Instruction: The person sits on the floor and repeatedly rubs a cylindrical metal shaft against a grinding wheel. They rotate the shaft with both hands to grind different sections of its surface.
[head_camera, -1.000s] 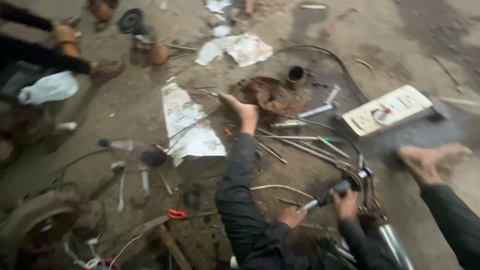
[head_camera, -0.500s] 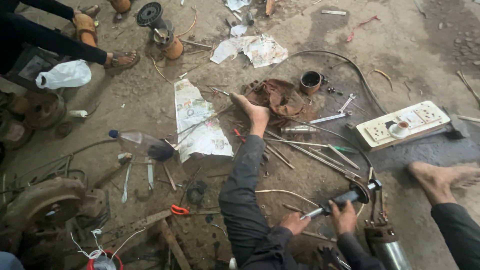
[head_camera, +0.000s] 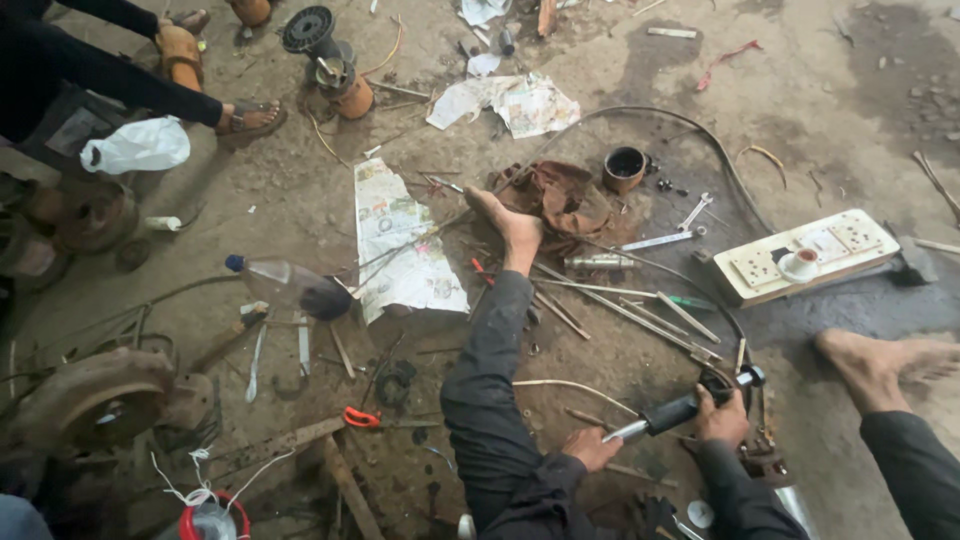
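On the dirt floor (head_camera: 300, 200) close under the camera, the person sits with both legs stretched out and works a metal bar (head_camera: 668, 414) that has a black sleeve at its middle. The left hand (head_camera: 590, 447) is clenched on the bare metal end, and the right hand (head_camera: 722, 415) is closed around the dark fitting at the far end, so both grips grasp the bar, which is held just above the ground between the legs. The step in hand looks like steadying or twisting this bar. Any next move would call for a firm hold with one hand while the other turns. Orange-handled scissors (head_camera: 360, 417) lie to the left. Past the hands, thin metal rods (head_camera: 620, 310) are scattered beside the left foot (head_camera: 510, 225). Farther off lie a newspaper sheet (head_camera: 400, 240), a plastic bottle (head_camera: 280, 282) and a cream socket board (head_camera: 800, 262). Farthest off, another person's sandalled foot (head_camera: 250, 117) rests.
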